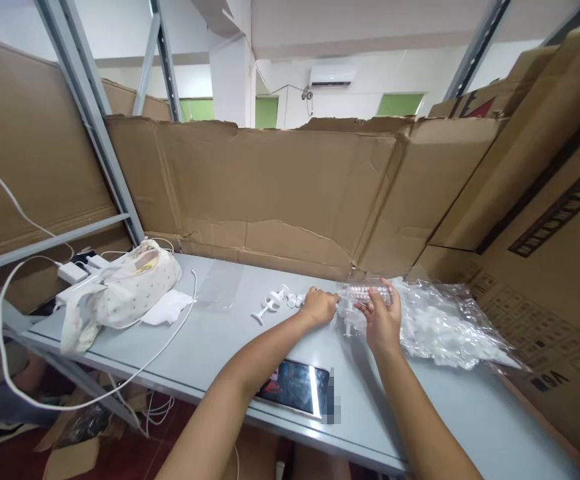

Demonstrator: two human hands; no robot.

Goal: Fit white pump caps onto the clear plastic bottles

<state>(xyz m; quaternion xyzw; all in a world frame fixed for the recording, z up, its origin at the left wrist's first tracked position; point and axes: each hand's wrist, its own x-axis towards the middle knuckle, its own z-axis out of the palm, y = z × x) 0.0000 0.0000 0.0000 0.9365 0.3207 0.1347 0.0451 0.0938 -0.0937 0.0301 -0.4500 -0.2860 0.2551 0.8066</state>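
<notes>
Assembly step appears in hand. Right hand (383,321) has its fingers closed around a clear plastic tube (369,292) near the worktop (210,340) back edge; left hand (319,306) rests curled beside it, grip unclear. Next move likely needs steady alignment.

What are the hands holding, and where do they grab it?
The right hand grips a clear plastic tube around its right end, fingers over the top. The left hand rests fisted at its left end; what it holds cannot be told.
</notes>
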